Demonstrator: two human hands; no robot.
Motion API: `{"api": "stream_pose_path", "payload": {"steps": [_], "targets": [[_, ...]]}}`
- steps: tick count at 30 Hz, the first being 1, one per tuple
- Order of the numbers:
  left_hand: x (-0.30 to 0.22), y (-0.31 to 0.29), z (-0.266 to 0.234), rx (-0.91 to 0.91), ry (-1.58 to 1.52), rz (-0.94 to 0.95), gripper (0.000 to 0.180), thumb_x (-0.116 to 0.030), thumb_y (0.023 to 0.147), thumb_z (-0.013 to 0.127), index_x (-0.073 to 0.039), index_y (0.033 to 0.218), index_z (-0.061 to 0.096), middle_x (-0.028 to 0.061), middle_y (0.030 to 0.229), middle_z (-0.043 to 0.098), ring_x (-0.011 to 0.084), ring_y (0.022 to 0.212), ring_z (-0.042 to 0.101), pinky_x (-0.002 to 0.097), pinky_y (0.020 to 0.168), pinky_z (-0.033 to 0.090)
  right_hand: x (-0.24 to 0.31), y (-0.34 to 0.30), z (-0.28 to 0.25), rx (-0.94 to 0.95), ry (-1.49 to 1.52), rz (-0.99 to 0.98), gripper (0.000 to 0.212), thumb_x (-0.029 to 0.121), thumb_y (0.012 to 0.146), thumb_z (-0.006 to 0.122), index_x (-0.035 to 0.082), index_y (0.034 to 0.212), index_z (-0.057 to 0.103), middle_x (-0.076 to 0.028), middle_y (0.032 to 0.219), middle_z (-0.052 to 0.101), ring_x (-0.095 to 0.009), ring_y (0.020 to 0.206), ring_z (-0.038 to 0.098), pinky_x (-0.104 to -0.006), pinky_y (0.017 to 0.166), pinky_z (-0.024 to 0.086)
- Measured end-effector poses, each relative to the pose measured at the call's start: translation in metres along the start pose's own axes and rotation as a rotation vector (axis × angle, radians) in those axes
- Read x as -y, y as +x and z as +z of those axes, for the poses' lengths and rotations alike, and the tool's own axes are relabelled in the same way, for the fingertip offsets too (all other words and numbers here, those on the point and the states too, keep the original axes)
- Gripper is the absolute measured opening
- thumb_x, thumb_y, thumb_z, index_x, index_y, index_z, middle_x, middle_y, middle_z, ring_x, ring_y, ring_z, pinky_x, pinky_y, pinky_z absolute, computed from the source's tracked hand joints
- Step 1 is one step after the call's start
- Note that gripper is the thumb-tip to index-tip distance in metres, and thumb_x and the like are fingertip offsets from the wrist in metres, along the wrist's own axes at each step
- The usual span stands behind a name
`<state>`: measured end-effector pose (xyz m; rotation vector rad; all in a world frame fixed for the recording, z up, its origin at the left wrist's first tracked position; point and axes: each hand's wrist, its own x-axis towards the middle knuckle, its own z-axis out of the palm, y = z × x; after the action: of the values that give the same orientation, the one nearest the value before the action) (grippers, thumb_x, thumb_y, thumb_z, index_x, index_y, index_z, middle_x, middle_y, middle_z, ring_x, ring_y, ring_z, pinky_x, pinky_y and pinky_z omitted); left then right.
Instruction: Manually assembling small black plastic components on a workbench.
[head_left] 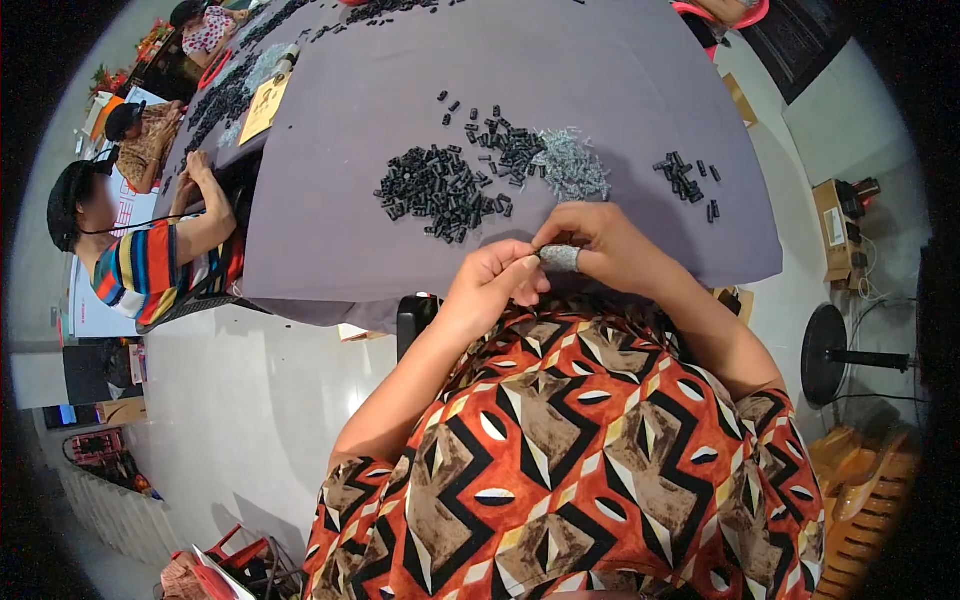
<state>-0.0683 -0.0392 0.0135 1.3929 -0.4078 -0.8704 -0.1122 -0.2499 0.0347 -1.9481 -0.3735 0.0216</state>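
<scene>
My left hand (492, 284) and my right hand (602, 240) meet at the table's near edge, fingertips pinched together. Whatever lies between them is mostly hidden; only a tiny dark spot shows. A grey wrap (560, 258) covers one finger of the right hand. Just beyond the hands is a large heap of small black cylindrical plastic parts (435, 192). A second, looser heap of black parts (515, 150) adjoins a pile of small clear plastic pieces (573, 165). Further right lies a small group of black parts (682, 180).
A grey cloth (340, 180) covers the table. At the left, a person in a striped shirt (150, 262) works at an adjoining table with more black parts (215, 110); other people sit beyond. A yellow card (264, 108) lies between. A round black stand base (824, 354) is on the right.
</scene>
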Motion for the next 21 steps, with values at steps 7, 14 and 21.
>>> {"api": "stream_pose_path", "payload": {"steps": [7,14,21], "targets": [[0.0,0.001,-0.003,0.014,0.011,0.049,0.02,-0.014,0.1,0.052,0.001,0.11,0.061,0.0045,0.082,0.067,0.0081,0.066,0.06,0.021,0.062,0.048,0.007,0.0,0.001,-0.036,-0.008,0.008,0.023,0.004,0.083,0.063,0.0,0.106,0.064,-0.012,0.09,0.067,-0.019,0.082,0.066,-0.0312,0.074,0.052],[0.003,0.003,-0.006,-0.018,-0.076,-0.008,0.02,-0.015,0.099,0.053,0.0,0.109,0.063,0.0035,0.079,0.066,0.0081,0.063,0.058,0.0206,0.06,0.046,0.0,0.0,-0.001,-0.02,0.034,-0.033,0.03,0.005,0.085,0.06,0.001,0.115,0.058,-0.014,0.094,0.067,-0.022,0.086,0.067,-0.032,0.076,0.052],[0.002,0.001,-0.005,0.027,-0.065,-0.025,0.019,-0.014,0.1,0.052,0.0,0.106,0.063,0.0025,0.079,0.066,0.0074,0.063,0.057,0.0201,0.061,0.046,-0.004,0.003,0.006,0.002,-0.544,-0.268,0.023,0.003,0.074,0.062,0.004,0.095,0.056,-0.013,0.085,0.056,-0.036,0.081,0.06,-0.0416,0.069,0.049]]}}
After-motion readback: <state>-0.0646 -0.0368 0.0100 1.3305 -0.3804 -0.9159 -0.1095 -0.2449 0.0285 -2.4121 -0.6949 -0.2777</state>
